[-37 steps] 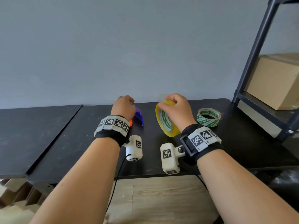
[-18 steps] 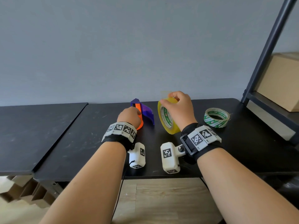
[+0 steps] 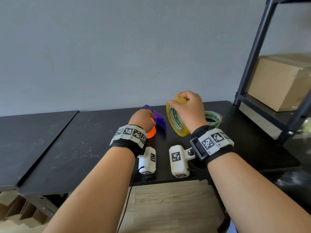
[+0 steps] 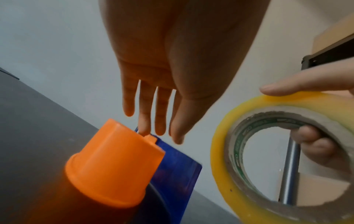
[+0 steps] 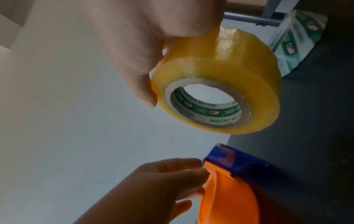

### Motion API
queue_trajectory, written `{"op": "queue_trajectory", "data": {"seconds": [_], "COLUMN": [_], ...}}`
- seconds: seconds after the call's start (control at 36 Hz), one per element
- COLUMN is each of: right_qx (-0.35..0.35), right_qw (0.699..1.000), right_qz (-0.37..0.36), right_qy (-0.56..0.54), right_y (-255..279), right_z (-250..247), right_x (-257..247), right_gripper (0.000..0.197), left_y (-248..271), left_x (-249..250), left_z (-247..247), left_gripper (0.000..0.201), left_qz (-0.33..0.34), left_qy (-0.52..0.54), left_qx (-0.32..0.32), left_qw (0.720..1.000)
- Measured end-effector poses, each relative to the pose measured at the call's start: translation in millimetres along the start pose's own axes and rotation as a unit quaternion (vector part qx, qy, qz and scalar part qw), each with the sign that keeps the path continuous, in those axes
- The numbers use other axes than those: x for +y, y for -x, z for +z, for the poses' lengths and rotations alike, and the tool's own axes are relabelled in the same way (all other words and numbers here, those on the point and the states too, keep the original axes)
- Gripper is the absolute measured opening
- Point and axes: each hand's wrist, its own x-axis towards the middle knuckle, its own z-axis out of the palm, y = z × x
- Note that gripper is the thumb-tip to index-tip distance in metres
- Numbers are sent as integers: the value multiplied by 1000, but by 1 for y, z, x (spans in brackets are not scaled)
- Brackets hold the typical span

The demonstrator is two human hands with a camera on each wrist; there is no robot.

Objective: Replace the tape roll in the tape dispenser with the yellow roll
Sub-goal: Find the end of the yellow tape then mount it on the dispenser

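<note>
The yellow tape roll [image 3: 175,121] stands on edge just right of the dispenser. My right hand [image 3: 190,108] grips it from above, thumb on the rim and fingers through the core [image 4: 314,142]. The dispenser has a blue body [image 3: 159,119] and an orange hub [image 3: 151,132] and sits on the black table [image 3: 84,148]. No roll sits on the hub [image 4: 114,163]. My left hand [image 3: 142,118] is over it with fingers straight, and the fingertips [image 4: 143,130] touch the orange tab at the top. The right wrist view shows the yellow roll [image 5: 220,63] above the dispenser [image 5: 235,162].
A clear roll with green print [image 3: 212,117] lies flat behind my right hand. A dark metal rack [image 3: 252,56] holding a cardboard box [image 3: 282,81] stands at the right. The grey wall is close behind. A second black table [image 3: 25,140] adjoins on the left.
My left hand has drawn back toward me from the dispenser's far side, so the orange hub now shows. The right hand keeps hold of the yellow roll in nearly the same place.
</note>
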Motion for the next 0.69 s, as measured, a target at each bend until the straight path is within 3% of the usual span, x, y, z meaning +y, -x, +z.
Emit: {"op": "queue_trajectory", "data": {"seconds": [0.08, 0.17, 0.22, 0.42, 0.69], "right_qx": [7, 3, -3, -51, -87], "right_qw": [1000, 997, 994, 981, 991], "right_qz": [0, -3, -5, 2, -32], "right_qy": [-19, -73, -106, -188, -91], "right_y": [-2, -2, -1, 8, 12], "right_z": [-7, -12, -13, 1, 22], "right_x": [-13, -28, -36, -50, -43], "right_gripper": [33, 34, 32, 26, 54], "left_y": [0, 2, 6, 20, 24], "left_x": [5, 11, 13, 3, -29], "left_z": [-13, -30, -42, -59, -65], "left_gripper": [42, 54, 55, 27, 30], "left_qz": [22, 30, 44, 71, 29], "left_qy": [126, 275, 315, 343, 274], "left_qx": [52, 50, 44, 36, 113], "left_qw": [990, 960, 947, 936, 954]}}
